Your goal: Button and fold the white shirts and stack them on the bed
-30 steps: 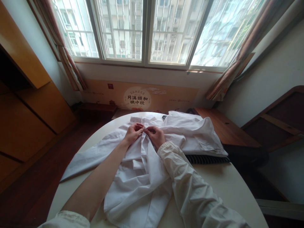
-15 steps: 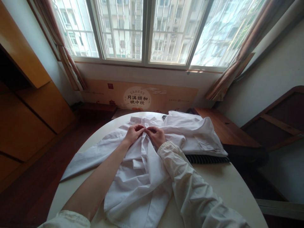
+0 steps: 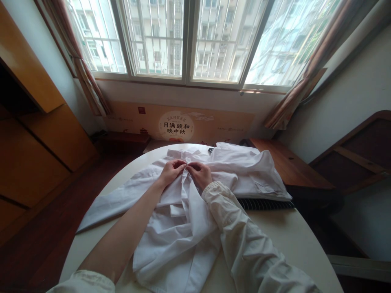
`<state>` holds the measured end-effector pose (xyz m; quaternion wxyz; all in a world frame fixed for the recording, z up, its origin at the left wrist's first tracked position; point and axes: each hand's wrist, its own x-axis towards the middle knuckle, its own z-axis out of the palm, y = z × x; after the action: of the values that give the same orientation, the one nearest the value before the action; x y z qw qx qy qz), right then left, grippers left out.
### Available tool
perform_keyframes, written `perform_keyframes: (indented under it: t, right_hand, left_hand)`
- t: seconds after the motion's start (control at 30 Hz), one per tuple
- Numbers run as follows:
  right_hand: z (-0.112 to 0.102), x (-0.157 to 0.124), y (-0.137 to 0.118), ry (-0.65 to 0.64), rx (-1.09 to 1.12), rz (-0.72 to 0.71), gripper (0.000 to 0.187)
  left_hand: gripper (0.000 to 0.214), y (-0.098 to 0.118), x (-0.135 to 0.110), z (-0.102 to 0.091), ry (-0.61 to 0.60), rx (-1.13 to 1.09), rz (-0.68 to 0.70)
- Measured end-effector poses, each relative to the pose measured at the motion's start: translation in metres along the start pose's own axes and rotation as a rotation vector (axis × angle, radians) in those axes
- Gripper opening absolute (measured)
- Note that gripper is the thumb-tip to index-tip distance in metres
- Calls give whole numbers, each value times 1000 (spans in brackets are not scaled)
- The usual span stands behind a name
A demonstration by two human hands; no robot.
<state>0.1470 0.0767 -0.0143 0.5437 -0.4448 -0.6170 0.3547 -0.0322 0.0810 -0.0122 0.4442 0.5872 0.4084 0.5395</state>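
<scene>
A white shirt (image 3: 183, 236) lies spread on the round pale table (image 3: 293, 240), its collar toward the window and one sleeve stretched out to the left. My left hand (image 3: 171, 171) pinches the front edge of the shirt just below the collar. Fingertip to fingertip with it, my right hand (image 3: 200, 174) pinches the same strip of cloth from the other side. Whether a button lies between the fingers is too small to make out. Below the hands the front strip hangs in loose folds toward me.
Right of the shirt lies a pile of folded white cloth (image 3: 256, 171), with black striped fabric (image 3: 265, 204) under it. A brown wooden desk (image 3: 275, 162) stands behind the table at right. Wooden cabinets (image 3: 45, 142) line the left, and a barred window (image 3: 159, 40) fills the back.
Both hands stay at the same spot below the collar, still pinching the shirt's front edge. Only a very slight shift of the view shows.
</scene>
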Motion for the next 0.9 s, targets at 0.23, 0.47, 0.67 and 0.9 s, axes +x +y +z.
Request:
perform_keyframes:
  t: [0.23,0.47,0.67,0.9]
  right_hand:
    - [1,1,2,7,37,-3,30]
    - [1,2,5,-25,64,-23,34]
    - [1,2,4,-14,55,-19,36]
    - [1,1,3,-11,29,-35,36]
  left_hand:
    - [39,0,1,-2,10,-83,-66]
    - [39,-11,6,-1,-38,51,31]
    - [35,-13,7,-1,-72,137,51]
    - [40,-9,6,-1,-103,14,-9]
